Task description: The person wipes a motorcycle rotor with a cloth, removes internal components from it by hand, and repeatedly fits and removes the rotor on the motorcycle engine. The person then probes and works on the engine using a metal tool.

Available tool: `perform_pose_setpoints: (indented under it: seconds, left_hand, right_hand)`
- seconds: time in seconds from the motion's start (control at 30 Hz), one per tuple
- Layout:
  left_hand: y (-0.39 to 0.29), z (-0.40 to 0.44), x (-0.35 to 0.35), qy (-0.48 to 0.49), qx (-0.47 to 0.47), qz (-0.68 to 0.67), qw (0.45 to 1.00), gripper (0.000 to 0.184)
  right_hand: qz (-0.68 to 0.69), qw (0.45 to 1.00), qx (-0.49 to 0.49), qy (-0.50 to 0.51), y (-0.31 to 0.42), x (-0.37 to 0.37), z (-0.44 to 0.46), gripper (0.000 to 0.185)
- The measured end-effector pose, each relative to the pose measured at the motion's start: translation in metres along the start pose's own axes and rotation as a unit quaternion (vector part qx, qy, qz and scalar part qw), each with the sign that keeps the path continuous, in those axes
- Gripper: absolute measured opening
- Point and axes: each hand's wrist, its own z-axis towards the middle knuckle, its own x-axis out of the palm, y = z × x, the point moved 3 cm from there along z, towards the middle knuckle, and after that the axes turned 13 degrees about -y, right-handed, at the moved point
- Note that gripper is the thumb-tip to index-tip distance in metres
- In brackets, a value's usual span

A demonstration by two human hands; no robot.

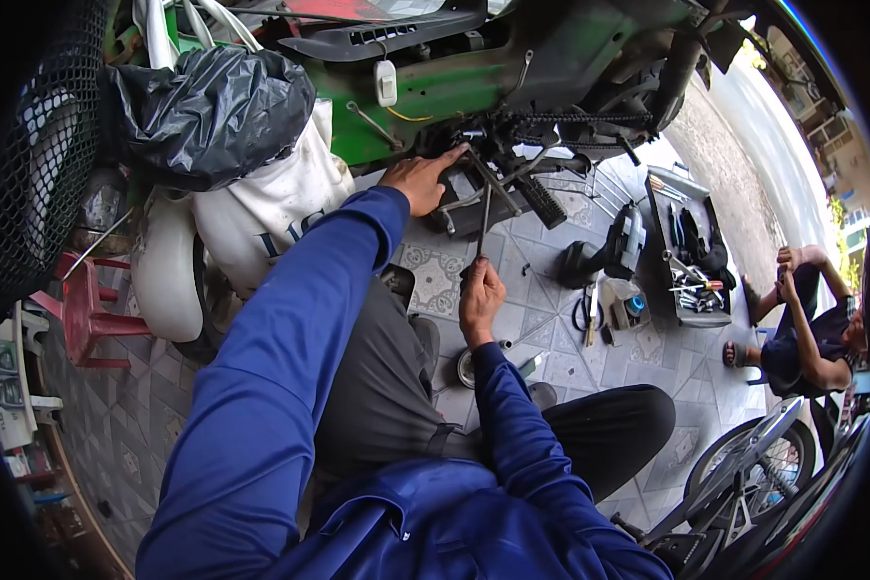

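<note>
My left hand point(419, 182) reaches to the underside of a green motorbike point(435, 92), its index finger stretched onto a dark mechanical part beside a metal bar point(495, 182). The other fingers are partly curled, and I see nothing held in them. My right hand point(483, 302) is closed around a slim metal rod-like tool point(484, 224), whose far end points up toward the same bar. What kind of tool it is, I cannot tell. Just right of the bar is a ribbed black footrest point(541, 201). A chain point(580, 120) runs above it.
An open toolbox point(688, 246) with several hand tools stands right. Nearer lie scissors point(587, 311) and a black power tool point(604, 249). Another person point(807, 333) sits far right, above a second motorbike point(754, 474). A red stool point(92, 319) and a black plastic bag point(211, 116) are left.
</note>
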Motion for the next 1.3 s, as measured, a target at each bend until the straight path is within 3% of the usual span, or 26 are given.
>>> perform_pose_setpoints:
  seconds: [0.97, 1.3]
  left_hand:
    - [0.001, 0.001, -0.001, -0.030, 0.014, -0.003, 0.999, 0.082]
    - [-0.002, 0.001, -0.001, 0.008, -0.001, 0.006, 1.000, 0.081]
  right_hand:
    - [0.005, 1.000, -0.019, -0.021, 0.005, -0.001, 0.003, 0.052]
    - [-0.007, 1.000, 0.011, -0.008, 0.006, -0.003, 0.006, 0.055]
